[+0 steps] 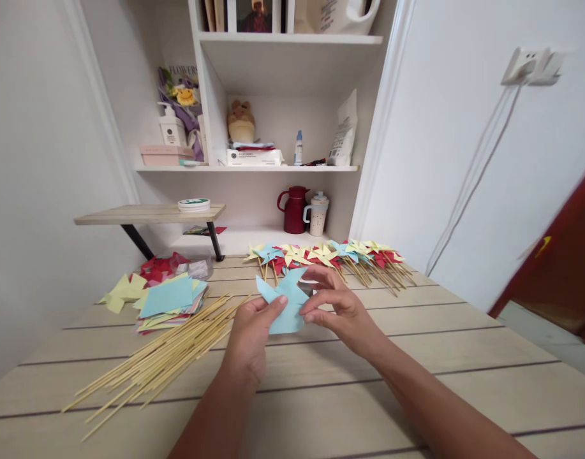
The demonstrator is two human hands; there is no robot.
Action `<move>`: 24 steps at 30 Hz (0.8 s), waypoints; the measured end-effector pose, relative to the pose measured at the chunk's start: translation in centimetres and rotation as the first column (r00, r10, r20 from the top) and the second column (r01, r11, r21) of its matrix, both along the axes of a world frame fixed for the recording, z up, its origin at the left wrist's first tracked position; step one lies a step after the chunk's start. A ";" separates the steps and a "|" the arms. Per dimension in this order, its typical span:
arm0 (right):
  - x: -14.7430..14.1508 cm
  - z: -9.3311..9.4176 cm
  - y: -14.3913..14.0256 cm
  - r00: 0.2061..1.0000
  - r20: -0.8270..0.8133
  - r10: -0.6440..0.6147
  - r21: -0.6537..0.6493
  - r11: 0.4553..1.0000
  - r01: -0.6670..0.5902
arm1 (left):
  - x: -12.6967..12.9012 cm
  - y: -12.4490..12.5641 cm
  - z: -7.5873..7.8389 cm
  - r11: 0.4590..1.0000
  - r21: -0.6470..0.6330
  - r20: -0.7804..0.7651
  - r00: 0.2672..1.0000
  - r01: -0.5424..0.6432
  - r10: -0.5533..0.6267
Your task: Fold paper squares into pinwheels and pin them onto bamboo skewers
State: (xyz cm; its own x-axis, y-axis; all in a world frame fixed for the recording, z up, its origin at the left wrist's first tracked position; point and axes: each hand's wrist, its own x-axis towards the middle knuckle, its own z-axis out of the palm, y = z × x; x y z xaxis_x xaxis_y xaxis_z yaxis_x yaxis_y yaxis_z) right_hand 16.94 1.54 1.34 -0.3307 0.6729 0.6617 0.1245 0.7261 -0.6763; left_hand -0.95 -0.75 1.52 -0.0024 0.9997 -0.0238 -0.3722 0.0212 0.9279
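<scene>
A light blue paper pinwheel (pixel 288 310), cut and partly folded, is held up over the middle of the table. My left hand (pixel 254 328) pinches it from the left, thumb lying on the front of the paper. On its right edge, the thumb and fingers of my right hand (pixel 337 309) close on the paper. Left of my hands lies a loose bundle of thin wooden sticks (pixel 162 354). Behind them, a stack of coloured paper squares (pixel 168 296) has a blue sheet on top. Finished pinwheels on sticks (pixel 323 255) lie in a row beyond my hands.
Yellow cut paper (pixel 122 293), red paper pieces (pixel 161 268) and a clear plastic box (pixel 199 268) sit at the back left, near a small raised wooden shelf (pixel 148 214). A red jug (pixel 296 210) and a pale cup (pixel 318 215) stand at the back. A cable (pixel 483 172) hangs down the right wall.
</scene>
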 end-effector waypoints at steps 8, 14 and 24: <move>-0.6 0.4 -0.6 0.993 0.072 -0.094 -0.074 0.992 0.099 | 0.3 -0.2 0.0 1.000 0.009 -0.010 1.000 0.027 -0.027; 0.2 0.3 -0.1 0.996 -0.008 -0.090 -0.028 0.996 0.090 | 0.2 -0.2 0.3 0.998 -0.057 0.047 0.999 0.028 -0.025; 1.3 1.1 -0.1 0.994 0.109 -0.007 0.039 0.999 0.003 | -0.4 0.3 0.2 0.993 -0.078 0.120 0.990 0.086 -0.076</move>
State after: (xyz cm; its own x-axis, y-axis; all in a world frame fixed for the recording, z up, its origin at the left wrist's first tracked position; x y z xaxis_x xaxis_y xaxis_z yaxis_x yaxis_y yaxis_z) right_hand 18.25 1.45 2.44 -0.3991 0.6497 0.6470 0.2002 0.7503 -0.6300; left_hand -1.33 -0.46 1.70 0.0858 0.9911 -0.1019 -0.4715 0.1305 0.8721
